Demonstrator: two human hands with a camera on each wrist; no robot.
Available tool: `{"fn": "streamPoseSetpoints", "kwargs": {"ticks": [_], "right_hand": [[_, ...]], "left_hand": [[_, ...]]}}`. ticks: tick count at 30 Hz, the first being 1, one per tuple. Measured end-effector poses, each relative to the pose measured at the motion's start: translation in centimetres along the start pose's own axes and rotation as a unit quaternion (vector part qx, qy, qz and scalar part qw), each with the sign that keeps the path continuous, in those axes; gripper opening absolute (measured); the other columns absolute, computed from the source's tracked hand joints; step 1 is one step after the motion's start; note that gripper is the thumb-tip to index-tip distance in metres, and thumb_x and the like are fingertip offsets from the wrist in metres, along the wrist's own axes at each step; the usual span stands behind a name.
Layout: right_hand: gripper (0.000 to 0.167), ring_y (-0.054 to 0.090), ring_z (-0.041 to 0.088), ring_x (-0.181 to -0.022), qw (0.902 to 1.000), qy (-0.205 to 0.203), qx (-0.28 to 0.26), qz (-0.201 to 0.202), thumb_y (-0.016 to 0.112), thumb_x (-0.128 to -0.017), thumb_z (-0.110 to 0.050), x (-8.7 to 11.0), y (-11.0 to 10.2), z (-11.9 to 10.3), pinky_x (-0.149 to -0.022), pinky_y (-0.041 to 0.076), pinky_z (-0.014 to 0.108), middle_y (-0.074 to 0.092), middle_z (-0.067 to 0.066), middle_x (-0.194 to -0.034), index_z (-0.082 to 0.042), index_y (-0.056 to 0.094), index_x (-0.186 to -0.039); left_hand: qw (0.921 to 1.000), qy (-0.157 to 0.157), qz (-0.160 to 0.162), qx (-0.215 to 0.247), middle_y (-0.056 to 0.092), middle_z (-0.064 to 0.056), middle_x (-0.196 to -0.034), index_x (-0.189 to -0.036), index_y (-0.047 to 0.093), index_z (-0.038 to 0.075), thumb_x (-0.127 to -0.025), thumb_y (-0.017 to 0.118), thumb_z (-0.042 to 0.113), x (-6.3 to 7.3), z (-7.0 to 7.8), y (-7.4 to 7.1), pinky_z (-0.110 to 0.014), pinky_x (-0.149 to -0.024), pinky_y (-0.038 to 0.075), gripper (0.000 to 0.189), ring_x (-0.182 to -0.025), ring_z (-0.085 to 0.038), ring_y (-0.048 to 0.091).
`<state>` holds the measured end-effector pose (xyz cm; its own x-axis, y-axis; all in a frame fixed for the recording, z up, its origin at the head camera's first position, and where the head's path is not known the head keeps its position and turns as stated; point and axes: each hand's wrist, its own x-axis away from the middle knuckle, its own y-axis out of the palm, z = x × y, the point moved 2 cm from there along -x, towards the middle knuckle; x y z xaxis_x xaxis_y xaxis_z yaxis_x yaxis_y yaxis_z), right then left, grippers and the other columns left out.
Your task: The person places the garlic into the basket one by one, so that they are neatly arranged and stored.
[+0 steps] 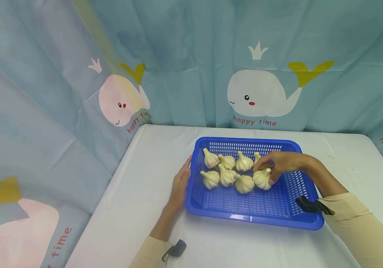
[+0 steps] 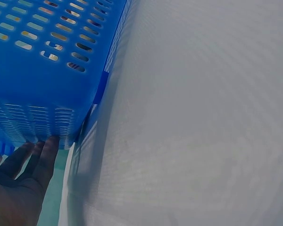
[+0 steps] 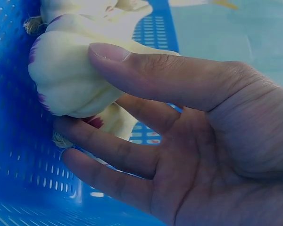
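Note:
Several pale garlic bulbs (image 1: 244,184) lie in two rough rows in a blue plastic basket (image 1: 245,217). My right hand (image 1: 280,163) is inside the basket and holds the garlic bulb (image 1: 262,179) at the right end of the front row. In the right wrist view the thumb (image 3: 146,75) presses on this bulb's side, with the fingers curved around and beneath it. Behind the hand, another bulb (image 1: 256,156) is partly hidden. Outside the basket, my left hand (image 1: 179,184) touches its left wall with fairly straight fingers (image 2: 48,155).
The basket stands on a table with a white cloth (image 1: 144,178). Behind the table and along its left side hangs a blue curtain (image 1: 184,74) printed with whales. Perforated floor shows in the basket's front part. Dark straps (image 1: 307,204) sit at both wrists.

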<state>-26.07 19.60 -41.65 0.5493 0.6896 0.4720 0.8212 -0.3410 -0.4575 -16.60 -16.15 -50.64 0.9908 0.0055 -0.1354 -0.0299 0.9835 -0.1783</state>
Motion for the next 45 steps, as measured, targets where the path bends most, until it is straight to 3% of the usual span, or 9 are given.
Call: {"fn": "streamPoseSetpoints", "kwargs": {"ticks": [6,14,27,32,39,45], "right_hand": [[0.054,0.057,0.040,-0.136,0.9999,-0.008,0.006,-0.004,0.082,-0.077,0.002,0.0,0.1,-0.2,-0.102,0.060,0.048,0.066,0.015,-0.143,-0.011,0.074,-0.128],[0.056,0.053,0.044,-0.139,0.9998,-0.008,0.015,-0.007,0.081,-0.078,0.003,0.0,0.1,-0.4,-0.096,0.063,0.041,0.064,0.018,-0.145,-0.008,0.073,-0.132],[0.059,0.055,0.047,-0.139,0.9983,-0.002,0.058,0.009,0.083,-0.078,-0.001,0.2,0.2,-0.5,-0.105,0.058,0.056,0.066,0.016,-0.145,-0.010,0.073,-0.136],[0.062,0.052,0.049,-0.142,0.9992,0.003,0.040,0.008,0.082,-0.078,0.000,0.4,0.2,-0.6,-0.105,0.058,0.055,0.064,0.019,-0.147,-0.007,0.071,-0.139],[0.063,0.055,0.050,-0.139,0.9999,0.005,0.010,0.013,0.081,-0.081,-0.001,0.8,0.1,-0.6,-0.098,0.063,0.046,0.061,0.021,-0.149,-0.004,0.067,-0.143],[0.060,0.061,0.050,-0.132,0.9995,0.001,-0.019,0.023,0.081,-0.086,-0.006,1.6,0.0,-0.8,-0.098,0.063,0.049,0.060,0.023,-0.150,-0.003,0.065,-0.144]], "left_hand": [[1.0000,0.001,0.001,-0.004,0.036,0.011,-0.170,-0.166,0.038,0.027,-0.116,0.031,0.042,0.0,0.2,0.0,-0.041,-0.134,0.021,0.052,-0.161,-0.014,0.027],[1.0000,0.000,0.004,-0.007,0.037,0.009,-0.170,-0.166,0.038,0.024,-0.116,0.032,0.040,0.0,0.1,-0.1,-0.041,-0.134,0.020,0.053,-0.161,-0.015,0.027],[1.0000,-0.001,0.006,-0.005,0.037,0.005,-0.171,-0.166,0.038,0.022,-0.117,0.030,0.040,0.1,0.2,0.0,-0.044,-0.133,0.021,0.053,-0.161,-0.019,0.027],[0.9999,-0.006,0.007,-0.009,0.037,0.010,-0.170,-0.166,0.039,0.025,-0.116,0.031,0.040,0.1,0.3,0.0,-0.039,-0.133,0.022,0.052,-0.160,-0.013,0.028],[0.9999,-0.001,0.006,-0.009,0.037,0.007,-0.170,-0.166,0.038,0.022,-0.116,0.031,0.039,0.0,0.2,0.0,-0.039,-0.133,0.021,0.053,-0.161,-0.015,0.028],[0.9999,-0.003,0.004,-0.009,0.037,0.009,-0.170,-0.166,0.038,0.023,-0.116,0.030,0.041,0.0,0.1,0.0,-0.039,-0.133,0.022,0.053,-0.160,-0.014,0.028]]}}
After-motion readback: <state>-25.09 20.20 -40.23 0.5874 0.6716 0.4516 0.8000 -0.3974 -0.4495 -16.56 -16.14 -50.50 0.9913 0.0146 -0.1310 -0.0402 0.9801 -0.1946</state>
